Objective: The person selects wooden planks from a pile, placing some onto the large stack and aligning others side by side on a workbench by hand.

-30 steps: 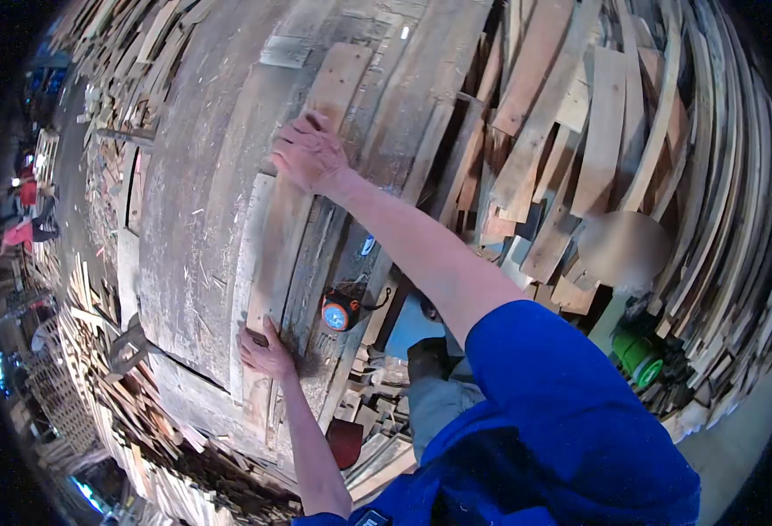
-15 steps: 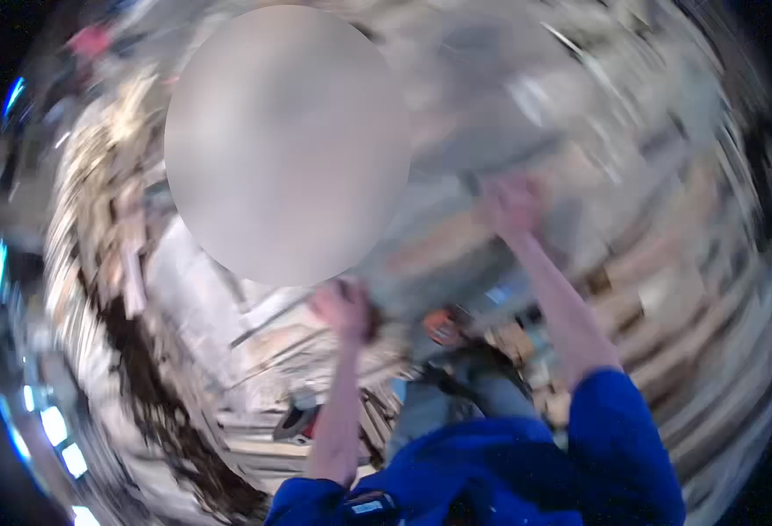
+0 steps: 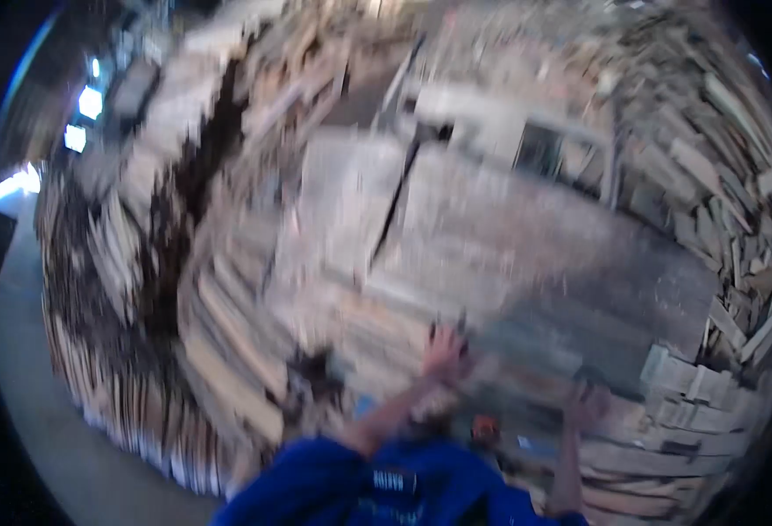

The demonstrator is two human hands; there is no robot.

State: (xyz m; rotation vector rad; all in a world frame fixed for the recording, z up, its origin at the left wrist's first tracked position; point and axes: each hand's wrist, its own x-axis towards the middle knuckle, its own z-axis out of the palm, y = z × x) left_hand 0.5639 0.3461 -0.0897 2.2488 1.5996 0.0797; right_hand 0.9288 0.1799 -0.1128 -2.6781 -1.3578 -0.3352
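Observation:
Near the lower middle, my left hand (image 3: 446, 354) rests at a plank (image 3: 526, 379) along the near side of the wooden work surface (image 3: 509, 219). My right hand (image 3: 586, 405) is farther right, over the same strip of boards, in shadow. Motion blur smears the fingers of both hands, so their grip cannot be made out. An orange and black tape measure (image 3: 484, 428) lies between the hands, closer to my body. A small blue-white item (image 3: 526, 443) shows just right of it.
Stacked boards (image 3: 684, 412) stand at the lower right. Heaped wood scraps (image 3: 745, 298) fill the far right. Long planks (image 3: 228, 333) and a dense lumber stack (image 3: 141, 421) lie on the left. A dark gap (image 3: 393, 206) splits the work surface.
The view has swung to the left, bringing the lumber stack and floor on the left into sight. Both hands now appear lower in the view, still near the boards.

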